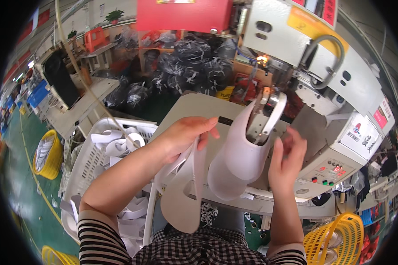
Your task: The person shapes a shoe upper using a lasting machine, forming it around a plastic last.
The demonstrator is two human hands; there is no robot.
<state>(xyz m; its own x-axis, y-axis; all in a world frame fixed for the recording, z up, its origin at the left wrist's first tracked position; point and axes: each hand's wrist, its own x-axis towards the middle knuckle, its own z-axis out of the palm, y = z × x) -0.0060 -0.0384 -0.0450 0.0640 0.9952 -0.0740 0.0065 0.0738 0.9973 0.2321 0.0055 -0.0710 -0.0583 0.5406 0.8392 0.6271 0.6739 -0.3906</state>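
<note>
My left hand (190, 134) is closed on a limp white shoe upper piece (181, 210), which hangs down in a loop with its broad rounded end over my lap. In front of me a pale white, rounded shoe upper (245, 154) sits over the metal arm (265, 117) of a machine. To the right of that upper is my right hand (288, 157), its thumb and fingers apart and bent. Nothing shows in its grip; whether the thumb touches the upper's edge, I cannot tell.
A white crate (86, 170) of white cut pieces stands at my left. The large grey machine (336, 150), with a lit control panel, rises at the right. Yellow baskets (48, 154) stand on the floor on both sides. Black plastic bags (190, 62) are piled behind the worktable (190, 106).
</note>
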